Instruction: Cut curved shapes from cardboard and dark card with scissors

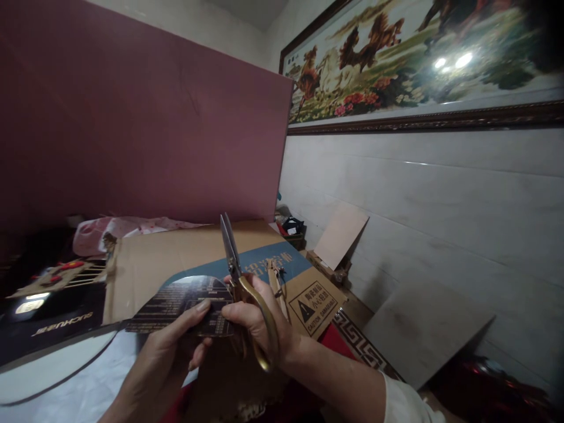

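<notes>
My right hand (259, 320) is closed round the gold handles of a pair of scissors (232, 258), whose steel blades point up and away, nearly closed. My left hand (170, 352) pinches the near edge of a dark printed card (185, 302) with a rounded top, thumb on its face. The scissors' pivot sits at the card's right edge. Both hands are held above a flattened brown cardboard box (176, 255) with a blue printed band and a caution triangle label (314, 305).
A large maroon panel (141, 117) stands behind the box. A framed horse picture (418, 59) hangs on the white wall. Tile pieces (423, 335) lean against the wall at right. A black printed box (57, 323) and pink cloth (118, 228) lie left.
</notes>
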Action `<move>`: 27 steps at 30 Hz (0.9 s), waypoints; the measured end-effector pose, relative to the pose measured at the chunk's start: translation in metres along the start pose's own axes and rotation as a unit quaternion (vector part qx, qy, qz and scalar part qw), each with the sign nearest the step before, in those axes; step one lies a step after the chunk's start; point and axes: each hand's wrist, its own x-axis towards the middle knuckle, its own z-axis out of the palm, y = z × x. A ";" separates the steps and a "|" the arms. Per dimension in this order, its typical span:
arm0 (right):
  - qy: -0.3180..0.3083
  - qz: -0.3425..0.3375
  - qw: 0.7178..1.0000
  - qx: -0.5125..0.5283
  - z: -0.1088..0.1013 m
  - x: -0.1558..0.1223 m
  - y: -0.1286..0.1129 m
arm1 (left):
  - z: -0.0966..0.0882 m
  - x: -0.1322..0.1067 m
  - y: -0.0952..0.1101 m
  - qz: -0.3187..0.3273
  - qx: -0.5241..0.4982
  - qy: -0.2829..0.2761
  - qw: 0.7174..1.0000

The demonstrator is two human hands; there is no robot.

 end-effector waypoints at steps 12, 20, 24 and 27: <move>-0.071 -0.186 0.976 -0.087 -0.009 -0.018 0.009 | -0.007 -0.012 -0.004 0.190 0.139 -0.150 0.960; 0.004 -0.231 0.966 -0.117 -0.010 -0.013 0.024 | -0.019 -0.005 -0.011 0.193 0.161 -0.133 0.959; -0.005 -0.212 0.968 -0.132 -0.012 -0.018 0.022 | -0.025 -0.006 -0.012 0.183 0.175 -0.091 0.963; -0.003 -0.206 0.971 -0.122 -0.015 -0.017 0.027 | -0.026 -0.008 -0.010 0.184 0.189 -0.085 0.961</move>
